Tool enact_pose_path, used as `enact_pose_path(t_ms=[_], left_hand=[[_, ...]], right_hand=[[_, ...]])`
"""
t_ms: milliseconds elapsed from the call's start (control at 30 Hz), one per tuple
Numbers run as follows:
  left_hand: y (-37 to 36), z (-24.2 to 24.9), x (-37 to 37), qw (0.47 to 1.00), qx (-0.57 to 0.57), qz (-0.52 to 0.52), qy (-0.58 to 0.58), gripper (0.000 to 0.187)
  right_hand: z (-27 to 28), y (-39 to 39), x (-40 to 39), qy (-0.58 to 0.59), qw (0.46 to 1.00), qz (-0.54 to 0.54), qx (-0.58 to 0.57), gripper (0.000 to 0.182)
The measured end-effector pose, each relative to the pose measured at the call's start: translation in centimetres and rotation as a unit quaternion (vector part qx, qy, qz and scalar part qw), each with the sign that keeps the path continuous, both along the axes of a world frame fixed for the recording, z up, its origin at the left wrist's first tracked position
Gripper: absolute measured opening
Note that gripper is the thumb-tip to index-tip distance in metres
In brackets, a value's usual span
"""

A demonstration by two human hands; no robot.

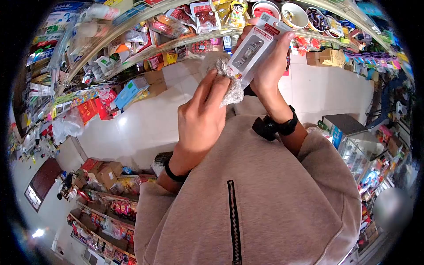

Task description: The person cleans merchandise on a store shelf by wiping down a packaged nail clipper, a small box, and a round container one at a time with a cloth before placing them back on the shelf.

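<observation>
My right hand is wrapped round a small white and grey retail package with red print and a clear window. A small silvery metal item shows inside the window. Pinched in the fingers of my left hand is a fluffy grey cloth, which lies against the package's lower left corner. The package is tilted and held up in front of the shelf, over the floor. Black bands circle both wrists.
Ahead, a curved-looking shelf carries snack packets and tubs. On the left are a blue box and red packages. Cardboard boxes top a low rack behind left; a glass display case stands at right. Pale tiles cover the floor.
</observation>
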State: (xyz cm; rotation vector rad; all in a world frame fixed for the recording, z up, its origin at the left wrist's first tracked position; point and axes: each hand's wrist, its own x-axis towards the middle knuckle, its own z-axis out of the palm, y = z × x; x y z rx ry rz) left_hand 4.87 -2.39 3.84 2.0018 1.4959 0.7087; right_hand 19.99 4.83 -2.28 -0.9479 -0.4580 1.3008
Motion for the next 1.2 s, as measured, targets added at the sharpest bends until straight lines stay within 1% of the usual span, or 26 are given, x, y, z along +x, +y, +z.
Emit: enact_pose_path(t_ms=[67, 100, 133, 200, 300, 400, 467, 533, 600, 633, 700, 733, 833, 967, 1033, 1067, 1100, 1133, 1167, 1200], left_hand=[[0.0, 0.0, 0.0, 0.999, 0.011, -0.025, 0.025, 0.055], [-0.2, 0.0, -0.1, 0.999, 0.016, -0.030, 0.019, 0.055], [-0.3, -0.1, -0.2, 0.999, 0.016, -0.030, 0.019, 0.055], [-0.4, -0.4, -0.3, 0.999, 0.004, -0.035, 0.023, 0.054], [0.2, -1.1, -0.3, 0.999, -0.015, -0.027, 0.045, 0.055], [-0.4, -0.2, -0.1, 0.999, 0.002, -0.033, 0.033, 0.056], [-0.8, -0.1, 0.2, 0.999, 0.019, -0.036, 0.027, 0.055], [-0.5, 0.7, 0.3, 0.998, -0.052, -0.001, 0.035, 0.053], [-0.1, 0.1, 0.1, 0.998, -0.035, 0.011, 0.044, 0.051], [0.0, -0.2, -0.1, 0.998, -0.026, 0.019, 0.049, 0.051], [-0.5, -0.1, 0.2, 0.999, -0.015, 0.019, 0.040, 0.051], [-0.9, 0.2, 0.4, 0.998, -0.005, 0.004, 0.061, 0.051], [-1.4, 0.4, 0.0, 0.998, 0.002, 0.000, 0.055, 0.051], [-2.0, 0.2, -0.3, 0.999, 0.007, -0.020, 0.049, 0.052], [-2.1, 0.1, -0.2, 0.999, 0.008, -0.021, 0.049, 0.052], [-2.1, 0.0, -0.1, 0.997, -0.001, -0.017, 0.075, 0.051], [-2.2, -0.2, 0.0, 0.995, -0.011, -0.012, 0.099, 0.050], [-2.2, -0.4, -0.1, 0.995, -0.012, -0.009, 0.098, 0.050], [-1.9, -0.7, -0.6, 0.993, -0.004, 0.000, 0.114, 0.049], [-1.5, -1.0, -1.0, 0.992, 0.004, 0.010, 0.130, 0.048]], right_hand=[[-0.5, 0.2, -0.2, -0.047, 0.999, -0.024, 0.014, 0.081], [-0.8, 0.4, -0.1, -0.057, 0.998, -0.027, 0.026, 0.082], [-0.9, 0.4, -0.1, -0.057, 0.998, -0.026, 0.026, 0.082], [-0.7, 0.4, -0.1, -0.116, 0.991, -0.022, 0.056, 0.084], [0.5, 0.1, -1.0, -0.147, 0.985, -0.040, 0.086, 0.084], [0.6, -0.2, -0.9, -0.125, 0.988, -0.031, 0.080, 0.084], [0.5, -0.2, -0.9, -0.132, 0.986, -0.031, 0.093, 0.084], [0.5, -0.2, -1.0, -0.137, 0.984, -0.033, 0.109, 0.084], [0.4, -0.4, -0.8, -0.163, 0.978, -0.019, 0.131, 0.083], [0.5, -0.6, -1.0, -0.163, 0.978, -0.018, 0.130, 0.083], [0.9, -0.7, -1.3, -0.107, 0.988, -0.041, 0.099, 0.081], [0.8, -0.6, -1.1, -0.109, 0.988, -0.042, 0.100, 0.081], [0.5, -1.0, -1.1, -0.120, 0.985, -0.019, 0.119, 0.079], [1.1, -1.4, -1.6, -0.115, 0.987, -0.032, 0.110, 0.079], [1.1, -1.6, -1.7, -0.147, 0.982, -0.043, 0.110, 0.080], [0.9, -1.5, -1.6, -0.147, 0.982, -0.043, 0.111, 0.080], [0.5, -1.4, -1.2, -0.117, 0.989, -0.042, 0.084, 0.080], [0.4, -1.6, -0.8, -0.085, 0.994, -0.041, 0.057, 0.079], [0.8, -1.6, -0.3, -0.024, 0.999, -0.007, 0.033, 0.077], [1.4, -1.5, 0.1, -0.015, 0.999, 0.022, 0.023, 0.075]])
